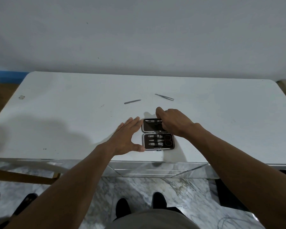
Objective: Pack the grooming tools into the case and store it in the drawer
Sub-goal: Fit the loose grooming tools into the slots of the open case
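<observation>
Bracing the open case [158, 141] near the table [56, 113] edge, both hands flanking

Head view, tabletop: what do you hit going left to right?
Chip mark → nail file → left hand → open case → tweezers → right hand, its fingers at the case's far half.

Likely a room in a home: a white dresser-like bench [73, 113] with mirrored drawer fronts [155, 171] at 6 o'clock stands against a plain wall [139, 38] at 12, over marble-patterned floor tiles [139, 187].
</observation>
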`<action>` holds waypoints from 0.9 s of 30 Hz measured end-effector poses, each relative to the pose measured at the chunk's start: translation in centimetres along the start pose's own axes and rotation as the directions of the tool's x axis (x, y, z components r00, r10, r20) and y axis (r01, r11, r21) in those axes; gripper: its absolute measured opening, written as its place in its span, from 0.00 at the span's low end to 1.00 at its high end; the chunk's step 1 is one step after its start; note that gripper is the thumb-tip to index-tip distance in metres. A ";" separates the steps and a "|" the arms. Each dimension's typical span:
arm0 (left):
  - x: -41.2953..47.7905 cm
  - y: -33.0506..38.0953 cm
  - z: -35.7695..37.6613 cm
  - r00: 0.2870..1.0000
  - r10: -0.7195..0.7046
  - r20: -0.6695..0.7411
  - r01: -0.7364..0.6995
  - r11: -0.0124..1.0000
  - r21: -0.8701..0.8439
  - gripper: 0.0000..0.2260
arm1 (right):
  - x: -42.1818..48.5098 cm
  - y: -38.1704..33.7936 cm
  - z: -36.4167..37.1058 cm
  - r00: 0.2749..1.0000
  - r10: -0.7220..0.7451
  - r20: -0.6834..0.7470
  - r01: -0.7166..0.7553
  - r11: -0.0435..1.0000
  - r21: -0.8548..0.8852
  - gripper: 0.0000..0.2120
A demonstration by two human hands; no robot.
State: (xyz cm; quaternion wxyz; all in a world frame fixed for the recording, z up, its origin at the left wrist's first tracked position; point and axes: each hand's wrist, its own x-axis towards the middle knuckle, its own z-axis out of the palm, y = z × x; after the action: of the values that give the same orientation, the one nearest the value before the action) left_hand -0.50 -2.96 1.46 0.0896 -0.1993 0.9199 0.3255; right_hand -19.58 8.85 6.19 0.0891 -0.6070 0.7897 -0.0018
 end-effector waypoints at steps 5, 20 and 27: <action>-0.1 0.1 -0.1 1.000 0.000 0.001 0.000 1.000 0.002 0.47 | 0.0 -0.3 0.1 1.000 -0.007 -0.017 0.007 1.000 0.023 0.11; 0.0 -0.1 0.2 1.000 0.000 -0.008 0.000 1.000 -0.010 0.47 | 1.4 2.4 -0.6 0.979 0.168 -0.116 -0.156 0.982 0.102 0.09; 0.1 -0.2 0.2 1.000 0.000 -0.010 0.000 1.000 -0.010 0.47 | 5.4 3.2 0.3 0.973 0.227 -0.031 -0.227 0.974 0.031 0.20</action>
State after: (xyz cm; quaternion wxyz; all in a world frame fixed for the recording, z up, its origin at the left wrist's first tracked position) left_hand -0.52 -2.99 1.15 0.0838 -0.2014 0.9187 0.3292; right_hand -23.95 4.53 4.78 0.0834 -0.5113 0.8552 -0.0127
